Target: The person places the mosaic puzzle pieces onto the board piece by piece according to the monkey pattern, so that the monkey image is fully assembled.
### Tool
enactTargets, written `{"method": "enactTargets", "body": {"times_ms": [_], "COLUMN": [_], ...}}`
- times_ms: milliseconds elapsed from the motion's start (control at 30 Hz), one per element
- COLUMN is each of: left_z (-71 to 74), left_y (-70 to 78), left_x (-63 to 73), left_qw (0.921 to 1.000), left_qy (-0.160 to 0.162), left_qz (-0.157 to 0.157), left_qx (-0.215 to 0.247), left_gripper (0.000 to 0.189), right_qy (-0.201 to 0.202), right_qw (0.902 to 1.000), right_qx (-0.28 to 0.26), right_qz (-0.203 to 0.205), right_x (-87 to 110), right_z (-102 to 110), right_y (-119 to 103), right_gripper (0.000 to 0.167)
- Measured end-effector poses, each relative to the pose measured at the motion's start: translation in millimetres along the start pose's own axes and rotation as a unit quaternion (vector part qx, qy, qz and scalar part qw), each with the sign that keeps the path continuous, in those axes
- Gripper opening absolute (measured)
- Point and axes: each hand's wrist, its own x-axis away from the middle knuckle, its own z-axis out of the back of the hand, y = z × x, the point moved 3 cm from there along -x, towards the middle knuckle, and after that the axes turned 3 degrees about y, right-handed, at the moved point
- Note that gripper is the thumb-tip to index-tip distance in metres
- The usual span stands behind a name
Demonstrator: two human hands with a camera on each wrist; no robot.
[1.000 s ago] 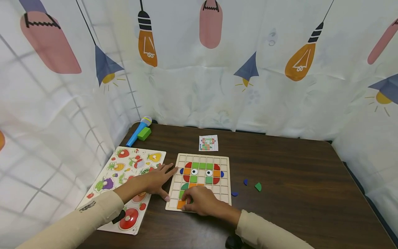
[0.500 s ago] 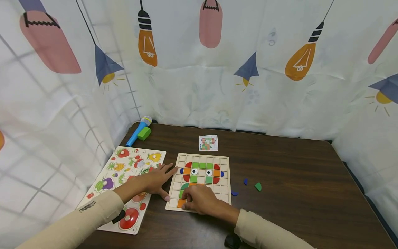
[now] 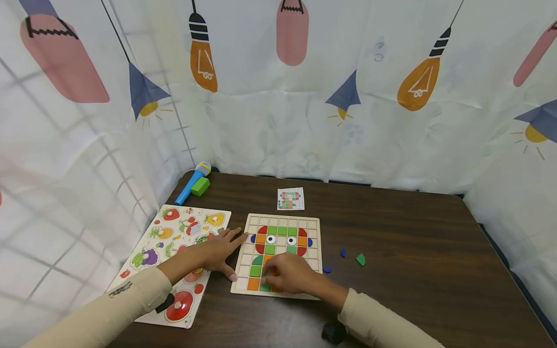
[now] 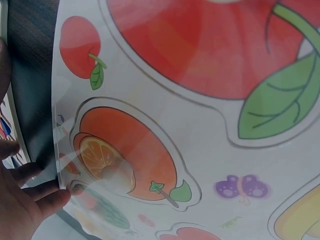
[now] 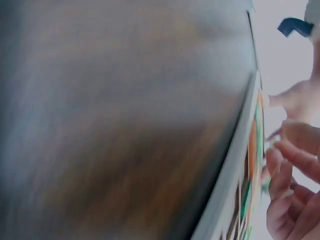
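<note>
A pale wooden grid board (image 3: 312, 276) lies on the table, with coloured pieces forming a figure with two round eyes. My left hand (image 3: 219, 251) rests fingers spread at the board's left edge, thumb touching its lower left side; its wrist lies over a white fruit puzzle board (image 3: 145, 290). My right hand (image 3: 289, 274) is above the lower middle of the grid board, fingers bent. Its thumb and forefinger are apart near a green piece (image 3: 265, 286), beside an orange square (image 3: 253, 283). In the right wrist view no piece shows between the fingers (image 5: 280, 175). The hand hides several cells.
Right of the board lie two blue half-round pieces (image 3: 327, 269) and a green quarter-round piece (image 3: 360, 259). Behind it is a small picture card (image 3: 290, 199). A blue toy microphone (image 3: 191, 184) and a green block (image 3: 200, 186) sit at the back left. A printed curtain (image 3: 278, 121) encloses the table.
My right hand has moved slightly right and up, off the orange square at the lower left, uncovering a green piece beside it. The left hand stays in place; the head view has shifted slightly.
</note>
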Motion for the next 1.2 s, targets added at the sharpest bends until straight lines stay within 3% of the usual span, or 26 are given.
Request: {"method": "enactTargets", "body": {"times_ms": [333, 500, 833, 1000, 1200], "left_z": [-1.4, -1.4, -3.0, -2.6, -2.1], "left_y": [-1.0, -0.6, -2.4, -2.1, -2.0], "left_x": [-0.6, 0.0, -1.9, -2.2, -1.9], "left_qw": [1.0000, 1.0000, 1.0000, 0.9999, 0.9999], "left_qy": [-0.001, 0.000, -0.007, -0.009, -0.009], "left_qz": [0.002, 0.002, 0.000, 0.001, 0.002], "left_qx": [0.001, 0.002, -0.003, -0.007, -0.012], "left_gripper": [0.118, 0.118, 0.116, 0.117, 0.117], "right_qy": [-0.058, -0.066, -0.033, -0.039, -0.035], "right_qw": [0.9958, 0.9938, 0.9986, 0.9979, 0.9981], "right_qx": [-0.061, -0.090, -0.022, -0.011, -0.008], "right_qz": [0.036, 0.003, -0.034, -0.051, -0.049], "right_x": [31.5, 55.6, 109.0, 123.4, 127.7], "right_z": [43, 67, 112, 123, 121], "right_y": [49, 85, 148, 161, 167], "right_gripper": [0.018, 0.019, 0.035, 0.038, 0.034]}}
